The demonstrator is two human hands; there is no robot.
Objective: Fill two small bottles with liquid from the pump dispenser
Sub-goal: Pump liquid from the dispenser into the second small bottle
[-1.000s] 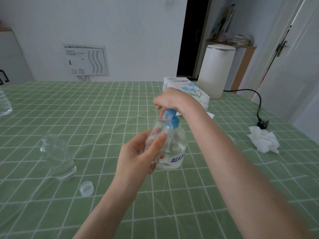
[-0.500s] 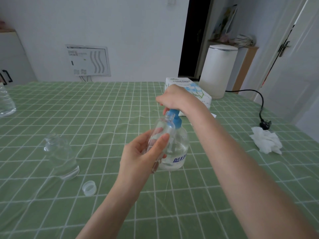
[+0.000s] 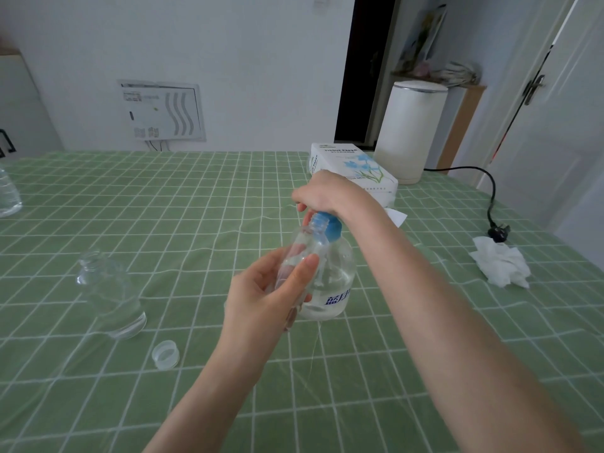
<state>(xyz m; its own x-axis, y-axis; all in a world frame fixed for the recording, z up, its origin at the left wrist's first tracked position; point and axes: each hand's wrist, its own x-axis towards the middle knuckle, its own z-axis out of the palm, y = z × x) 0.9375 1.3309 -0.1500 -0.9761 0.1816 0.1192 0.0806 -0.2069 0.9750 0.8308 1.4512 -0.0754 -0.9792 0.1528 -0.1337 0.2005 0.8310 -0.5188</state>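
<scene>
Since 1.0 s ago almost nothing has moved: both hands stay at the pump dispenser [image 3: 338, 279], and the view has drifted only slightly.

Count, task items: 1 pump dispenser, 2 small bottles, 1 loose cap [image 3: 165, 354].

- Pump dispenser: upright on the table [image 3: 196, 204], centre of view. Clear body, blue collar, blue lettering low on the side. Clear liquid in the lower part.
- Right hand [image 3: 323, 194]: on top of the pump head, fingers curled down over it. The head itself is hidden under the hand.
- Left hand [image 3: 261, 299]: fingers and thumb wrapped round the held small bottle [image 3: 305, 245]. This bottle is tilted, open mouth up against the blue collar, just under the right hand. Fill level cannot be read.
- Second small bottle [image 3: 111, 295]: upright on the table, well left of the hands, mouth open, touched by neither hand. Clear; liquid seems to sit in the base, level uncertain.
- Cap: clear, open side up, on the table between the second small bottle and the left forearm.

Count, other items: 1 tissue box [image 3: 353, 168] behind the right hand; 1 white canister [image 3: 408, 132] just beside it; 1 crumpled tissue [image 3: 500, 266] at far right; 1 black cord [image 3: 490, 191] with its plug beside the tissue; 1 large clear bottle [image 3: 8, 197], cut off at the left edge.
</scene>
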